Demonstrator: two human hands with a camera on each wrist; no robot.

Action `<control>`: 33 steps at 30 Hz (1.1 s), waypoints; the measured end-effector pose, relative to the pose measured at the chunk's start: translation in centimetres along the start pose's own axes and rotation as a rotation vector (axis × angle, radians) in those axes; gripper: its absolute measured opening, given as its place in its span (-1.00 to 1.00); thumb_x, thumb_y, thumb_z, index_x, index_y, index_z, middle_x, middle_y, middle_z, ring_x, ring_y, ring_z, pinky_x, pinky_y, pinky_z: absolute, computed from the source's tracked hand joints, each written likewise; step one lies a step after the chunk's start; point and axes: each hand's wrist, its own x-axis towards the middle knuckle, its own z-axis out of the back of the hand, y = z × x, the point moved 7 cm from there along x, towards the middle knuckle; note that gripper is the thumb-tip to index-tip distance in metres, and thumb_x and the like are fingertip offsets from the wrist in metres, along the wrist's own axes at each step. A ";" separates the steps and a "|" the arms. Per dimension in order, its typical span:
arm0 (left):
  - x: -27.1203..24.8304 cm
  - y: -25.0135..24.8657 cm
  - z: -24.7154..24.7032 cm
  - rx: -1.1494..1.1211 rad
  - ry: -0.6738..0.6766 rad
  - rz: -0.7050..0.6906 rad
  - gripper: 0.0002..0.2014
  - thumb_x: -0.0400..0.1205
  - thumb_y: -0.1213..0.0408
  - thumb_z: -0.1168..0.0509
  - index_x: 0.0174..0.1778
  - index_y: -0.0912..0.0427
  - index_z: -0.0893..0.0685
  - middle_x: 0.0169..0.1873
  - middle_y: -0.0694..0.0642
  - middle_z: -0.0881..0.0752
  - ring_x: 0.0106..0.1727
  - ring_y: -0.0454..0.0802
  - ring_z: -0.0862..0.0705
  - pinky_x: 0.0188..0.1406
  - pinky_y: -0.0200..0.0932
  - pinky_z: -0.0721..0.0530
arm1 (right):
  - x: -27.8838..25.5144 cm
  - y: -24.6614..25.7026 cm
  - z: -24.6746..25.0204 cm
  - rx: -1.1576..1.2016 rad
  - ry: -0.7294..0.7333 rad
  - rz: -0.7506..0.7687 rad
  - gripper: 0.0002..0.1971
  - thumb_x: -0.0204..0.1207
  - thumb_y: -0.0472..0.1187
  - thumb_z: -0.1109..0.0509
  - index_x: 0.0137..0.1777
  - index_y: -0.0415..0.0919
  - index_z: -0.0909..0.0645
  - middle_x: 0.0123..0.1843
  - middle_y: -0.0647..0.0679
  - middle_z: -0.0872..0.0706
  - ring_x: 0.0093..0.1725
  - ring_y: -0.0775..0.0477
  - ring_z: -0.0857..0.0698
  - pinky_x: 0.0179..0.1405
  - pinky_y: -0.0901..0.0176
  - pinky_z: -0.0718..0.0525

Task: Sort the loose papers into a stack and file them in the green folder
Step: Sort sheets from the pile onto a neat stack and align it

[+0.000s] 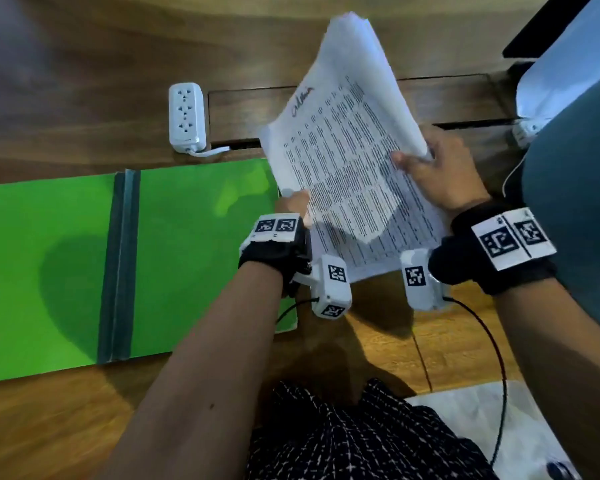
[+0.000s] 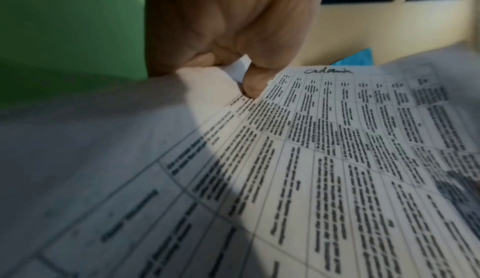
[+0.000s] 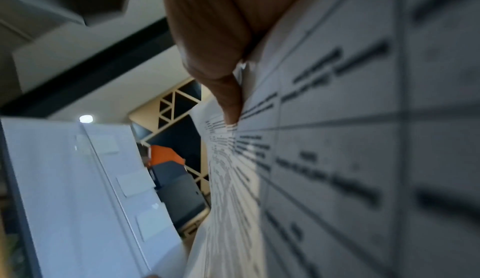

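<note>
A stack of printed papers (image 1: 347,161) is held up in the air over the desk, tilted, with a table of text and a handwritten word on the top sheet. My left hand (image 1: 293,202) pinches its left edge, thumb on top in the left wrist view of the papers (image 2: 324,159). My right hand (image 1: 430,168) grips the right edge, thumb on the printed side, fingers behind the papers (image 3: 337,159). The green folder (image 1: 194,251) lies open and flat on the desk to the left, with a dark spine (image 1: 118,268).
A white power strip (image 1: 185,116) lies beyond the folder. A recessed cable flap (image 1: 458,98) crosses the wooden desk behind the papers. A teal chair back (image 1: 575,202) stands at the right. Black cables (image 1: 492,348) run from the wrist cameras.
</note>
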 end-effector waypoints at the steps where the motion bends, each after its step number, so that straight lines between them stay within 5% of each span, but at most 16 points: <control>1: -0.3 -0.6 1.2 -0.035 -0.033 -0.024 -0.56 0.76 0.20 -0.04 0.51 0.36 -0.38 0.51 0.29 -0.44 0.51 0.15 -0.44 -0.05 -0.22 -0.49 | -0.1 1.4 0.1 0.013 -0.021 0.043 -0.84 0.55 -0.11 -0.35 0.05 -0.16 -0.58 -0.27 -0.06 -0.54 -0.42 0.18 -0.43 -0.44 0.33 -0.35; 4: -1.1 -2.0 6.5 -0.149 -0.209 -0.119 -0.56 0.71 0.17 -0.15 0.44 0.37 -0.46 0.43 0.29 -0.54 0.45 0.16 -0.53 0.19 -0.21 -0.58 | -0.7 3.9 -1.0 0.159 -0.066 0.066 -0.85 0.55 -0.12 -0.33 0.08 -0.10 -0.55 -0.13 -0.06 -0.60 -0.24 0.07 -0.57 -0.17 0.17 -0.65; 6: -1.9 -2.5 10.5 -0.198 -0.348 -0.171 -0.55 0.66 0.21 -0.23 0.42 0.37 -0.47 0.38 0.27 -0.58 0.40 0.16 -0.57 0.22 -0.18 -0.58 | -1.6 4.8 -3.0 0.313 -0.063 -0.018 -0.80 0.59 -0.18 -0.31 0.18 -0.18 -0.55 -0.08 -0.04 -0.62 -0.14 0.08 -0.59 0.00 0.29 -0.71; 10: -3.2 -0.8 17.0 -0.138 -0.537 -0.141 -0.60 0.64 0.25 -0.23 0.37 0.35 -0.50 0.34 0.20 -0.62 0.25 0.11 -0.64 -0.40 -0.33 -0.46 | -3.3 5.9 -9.0 0.561 0.011 -0.159 -0.71 0.58 -0.25 -0.31 0.26 -0.33 -0.54 0.08 -0.18 -0.66 0.01 -0.01 -0.60 -0.09 0.30 -0.63; 12: -3.4 1.2 19.1 -0.115 -0.566 -0.104 -0.63 0.65 0.29 -0.21 0.36 0.35 -0.49 0.32 0.21 -0.63 0.10 0.12 -0.64 -0.52 -0.46 -0.41 | -4.2 6.1 -12.3 0.589 0.074 -0.206 -0.68 0.58 -0.24 -0.30 0.28 -0.37 -0.50 0.03 -0.12 -0.60 -0.01 -0.01 -0.58 -0.09 0.30 -0.60; 14: -3.2 3.6 20.6 -0.108 -0.564 -0.065 -0.66 0.67 0.33 -0.18 0.35 0.36 -0.47 0.32 0.23 -0.62 0.01 0.12 -0.64 -0.25 -0.38 -0.48 | -5.1 6.2 -15.4 0.606 0.149 -0.250 -0.68 0.59 -0.24 -0.28 0.30 -0.34 -0.49 -0.08 -0.01 -0.58 -0.11 0.06 -0.56 -0.14 0.30 -0.61; 16: -2.8 5.8 21.6 -0.093 -0.540 -0.026 -0.65 0.68 0.39 -0.15 0.38 0.38 -0.44 0.33 0.24 -0.60 -0.09 0.07 -0.65 -0.21 -0.34 -0.54 | -5.9 5.9 -18.1 0.589 0.197 -0.299 -0.70 0.59 -0.24 -0.28 0.28 -0.33 -0.50 -0.18 0.04 -0.54 -0.20 0.09 -0.53 -0.21 0.28 -0.58; 19: -1.9 9.0 22.2 -0.038 -0.465 0.036 -0.61 0.68 0.44 -0.12 0.45 0.40 -0.38 0.40 0.27 -0.54 0.22 0.12 -0.66 0.01 -0.26 -0.63 | -6.6 5.1 -21.2 0.525 0.210 -0.373 -0.72 0.59 -0.27 -0.29 0.25 -0.36 -0.51 -0.21 -0.02 -0.55 -0.24 0.03 -0.53 -0.25 0.23 -0.57; 25: -1.3 10.4 22.8 0.126 -0.424 0.026 -0.66 0.68 0.46 -0.13 0.38 0.42 -0.45 0.36 0.31 -0.57 0.34 0.20 -0.60 0.01 -0.20 -0.56 | -7.0 4.1 -22.6 0.322 0.105 -0.381 -0.56 0.59 -0.31 -0.26 0.44 -0.28 -0.31 0.33 -0.31 -0.58 0.12 -0.22 -0.63 0.09 -0.03 -0.65; 28: -1.2 10.7 23.2 0.159 -0.428 0.033 -0.66 0.66 0.44 -0.14 0.36 0.41 -0.48 0.35 0.32 -0.57 0.35 0.23 -0.59 0.15 -0.11 -0.62 | -7.2 4.2 -22.6 0.213 0.127 -0.339 -0.58 0.63 -0.30 -0.17 0.48 -0.27 -0.32 0.39 -0.29 -0.57 0.11 -0.18 -0.61 0.05 0.09 -0.58; 33: -1.8 12.2 24.0 0.197 -0.512 0.081 -0.61 0.66 0.39 -0.16 0.43 0.29 -0.40 0.46 0.31 -0.32 0.47 0.27 -0.35 0.40 0.03 -0.43 | -7.6 4.6 -23.0 0.080 0.220 -0.293 -0.58 0.65 -0.26 -0.13 0.49 -0.27 -0.35 0.38 -0.29 -0.59 0.28 -0.26 -0.60 0.22 0.04 -0.54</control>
